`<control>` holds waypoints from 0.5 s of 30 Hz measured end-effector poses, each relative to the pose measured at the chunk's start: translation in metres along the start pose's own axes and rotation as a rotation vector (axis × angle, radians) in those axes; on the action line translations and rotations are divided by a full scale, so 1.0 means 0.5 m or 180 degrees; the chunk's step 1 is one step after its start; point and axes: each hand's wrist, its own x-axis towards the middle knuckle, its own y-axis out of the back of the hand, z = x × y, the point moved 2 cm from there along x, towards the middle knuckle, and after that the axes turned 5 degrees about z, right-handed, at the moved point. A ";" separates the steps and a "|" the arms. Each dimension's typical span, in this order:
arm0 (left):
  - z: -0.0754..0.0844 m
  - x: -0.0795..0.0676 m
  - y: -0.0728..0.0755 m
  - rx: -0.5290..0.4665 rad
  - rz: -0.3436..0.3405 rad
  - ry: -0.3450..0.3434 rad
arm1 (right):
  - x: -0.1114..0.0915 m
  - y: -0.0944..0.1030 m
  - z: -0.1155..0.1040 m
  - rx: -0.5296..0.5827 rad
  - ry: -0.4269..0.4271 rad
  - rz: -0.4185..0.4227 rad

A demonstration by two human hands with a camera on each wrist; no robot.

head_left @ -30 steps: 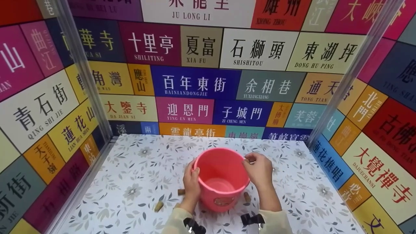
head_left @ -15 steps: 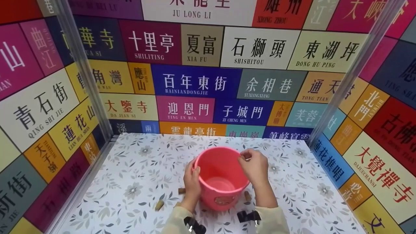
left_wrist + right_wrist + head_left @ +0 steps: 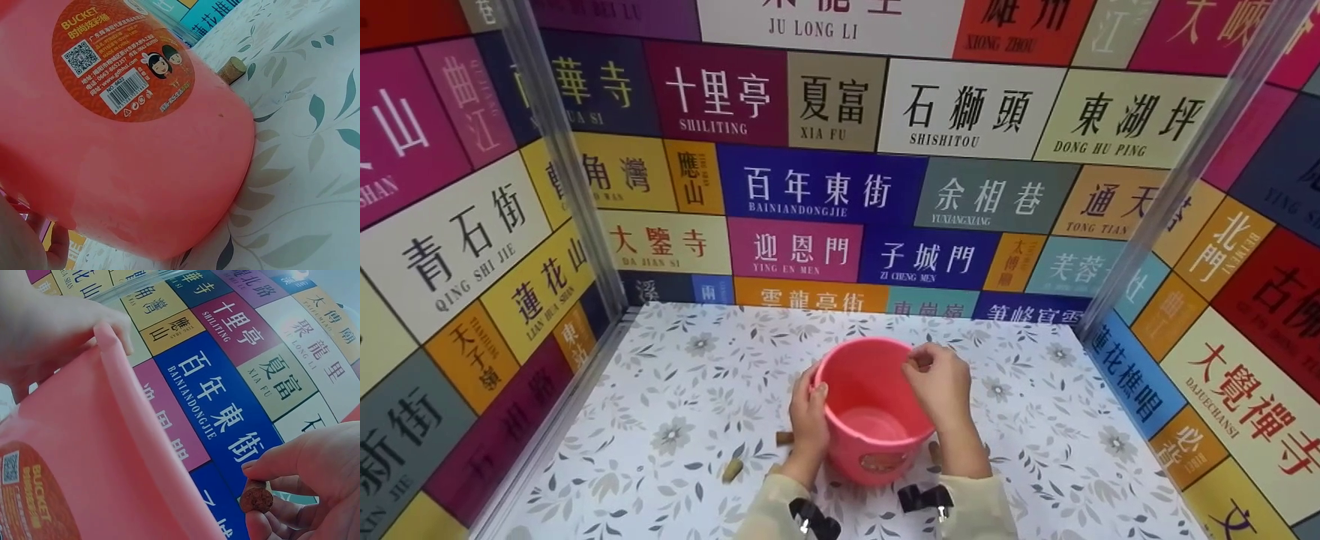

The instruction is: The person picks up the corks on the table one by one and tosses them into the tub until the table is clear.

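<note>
A pink plastic bucket [image 3: 851, 448] with an oval label [image 3: 124, 62] stands on the table. My left hand [image 3: 808, 411] grips its rim at the left, thumb at the rim's edge. At the upper right of the rim is my right hand [image 3: 943, 382], fingertips over the opening. It pinches a cork [image 3: 257, 498] between thumb and fingers, plain in the right wrist view and hidden in the head view. Loose corks lie by the bucket: one cork [image 3: 784, 437] beside the left hand, another cork [image 3: 733, 470] farther left, and a third cork [image 3: 934, 452] partly hidden near the right forearm.
The table [image 3: 660, 405] has a white cover printed with grey leaves and flowers. Panels with colourful Chinese place names [image 3: 821, 187] enclose it at the back and both sides. Clear corner posts [image 3: 1170, 187] stand where the panels meet.
My right hand has moved a little left, from outside the rim to over the bucket's opening. The left hand keeps its grip, and the bucket stays in place. The head view has shifted slightly.
</note>
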 end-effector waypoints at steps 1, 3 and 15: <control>0.001 0.000 0.000 0.0004 0.0002 0.0005 | 0.000 -0.001 -0.001 0.0006 -0.0012 -0.0012; 0.001 0.000 -0.001 -0.0001 0.0006 -0.0023 | 0.000 -0.004 -0.004 0.0007 -0.0026 -0.0021; 0.002 -0.001 -0.002 0.0026 -0.0036 0.0030 | -0.011 -0.034 -0.018 0.0048 0.0034 -0.0087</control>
